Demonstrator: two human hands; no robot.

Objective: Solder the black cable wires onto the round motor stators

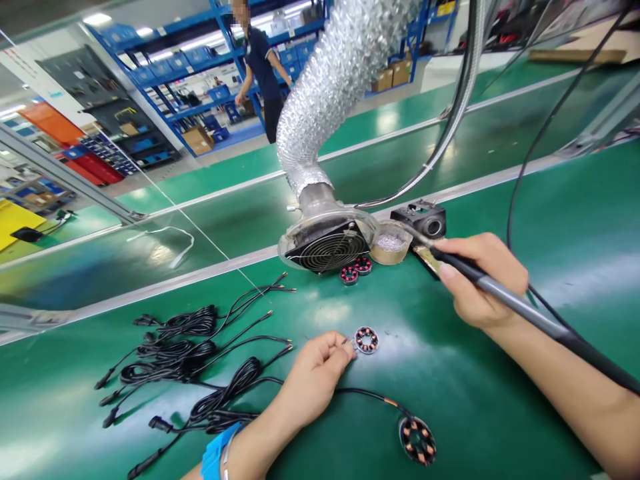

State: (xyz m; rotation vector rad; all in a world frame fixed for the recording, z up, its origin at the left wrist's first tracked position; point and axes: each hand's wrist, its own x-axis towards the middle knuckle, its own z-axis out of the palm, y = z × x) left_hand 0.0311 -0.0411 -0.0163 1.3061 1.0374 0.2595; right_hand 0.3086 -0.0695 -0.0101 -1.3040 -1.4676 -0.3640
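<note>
My right hand is wrapped round a soldering iron. Its tip reaches to the rim of a round tub filled with silvery material. Lower down, my left hand pinches the thin wire leads at the edge of a small ring-shaped motor stator with copper windings. What else lies between those fingertips is hidden. A second stator, joined to a black cable, lies nearer to me on the right. Two stators with red parts rest below the fume extractor.
A fume extractor on a silver flexible duct hangs over the green bench. Several coiled black cables lie at left. Behind the tub stands a black soldering-iron holder. A person is by blue shelves in the background.
</note>
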